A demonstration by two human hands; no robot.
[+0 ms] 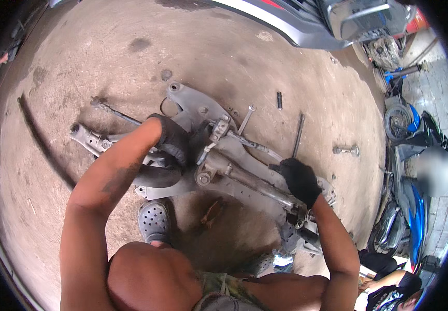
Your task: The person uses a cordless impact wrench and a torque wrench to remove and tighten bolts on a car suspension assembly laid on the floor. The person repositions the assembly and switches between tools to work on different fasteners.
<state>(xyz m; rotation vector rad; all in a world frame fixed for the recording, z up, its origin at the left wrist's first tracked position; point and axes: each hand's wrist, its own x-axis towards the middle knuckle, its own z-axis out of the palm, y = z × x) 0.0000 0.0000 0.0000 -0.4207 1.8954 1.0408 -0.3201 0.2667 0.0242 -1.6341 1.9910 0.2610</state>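
Observation:
A grey metal car subframe (239,191) lies on the floor before me, with curved arms, bushings and a long rod-like steering rack (255,184) across it. My left hand (174,142), in a dark glove, reaches down to the subframe's left part, beside a dark curved pipe-like piece (156,176). Its fingers are hidden behind the hand and wrist. On the right side, my right hand (299,180), in a black glove, is curled over the subframe's edge, one digit pointing left. A thin metal bar (299,136) ends right at its fingers; whether they touch is unclear.
A combination wrench (246,120) lies beyond the subframe, with a short black cylinder (279,100) and a small metal link (346,150) farther right. A long dark hose (42,140) curves at left. A vehicle (307,26) stands at the far side; motorcycles (415,223) and another person (389,285) are at right.

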